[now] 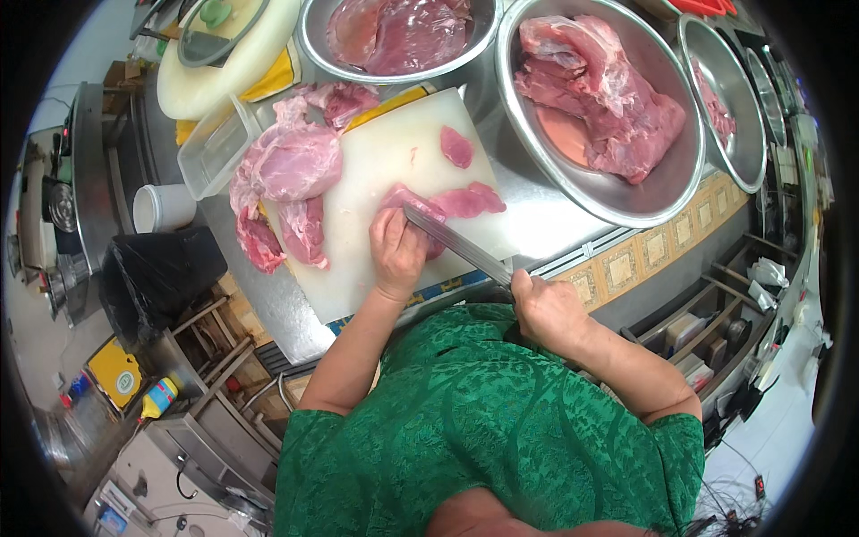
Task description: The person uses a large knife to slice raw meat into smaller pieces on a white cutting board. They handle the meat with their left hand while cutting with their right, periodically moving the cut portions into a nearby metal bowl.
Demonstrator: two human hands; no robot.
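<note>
My right hand grips the handle of a kitchen knife, whose blade slants up and left to a piece of raw meat. Curled fingers of my left hand hold that piece down on a white cutting board, right beside the blade. Part of the meat is hidden under the hand and knife. To its right lies a cut strip of meat, and farther up the board a small slice. Larger raw cuts with pale membrane rest over the board's left edge.
Beyond the board stand a metal bowl with a big cut of meat, another bowl with dark red meat, and a third bowl at far right. A clear plastic container and a white bucket are at left, above a black bag.
</note>
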